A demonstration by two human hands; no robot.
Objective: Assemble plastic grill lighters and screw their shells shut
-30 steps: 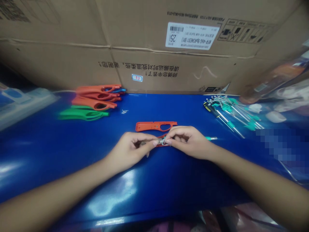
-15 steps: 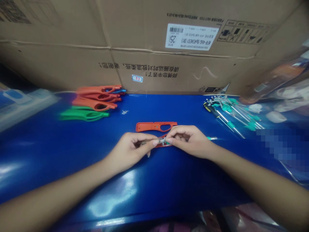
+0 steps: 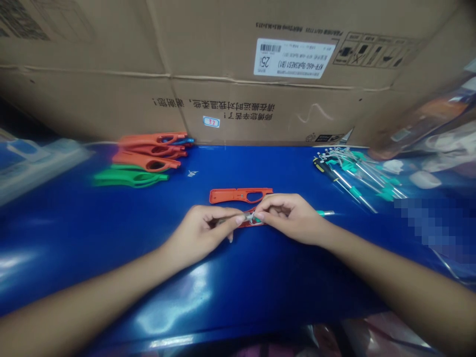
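Still unchanged: left hand (image 3: 201, 230) and right hand (image 3: 293, 218), each grip tight on the metal part (image 3: 250, 218).

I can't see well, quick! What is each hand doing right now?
Left hand: closed, pinching the small metal part.
Right hand: closed, pinching the same part from the other side.

An orange casing half (image 3: 248, 223) lies flat, metal tube (image 3: 326, 213) along it
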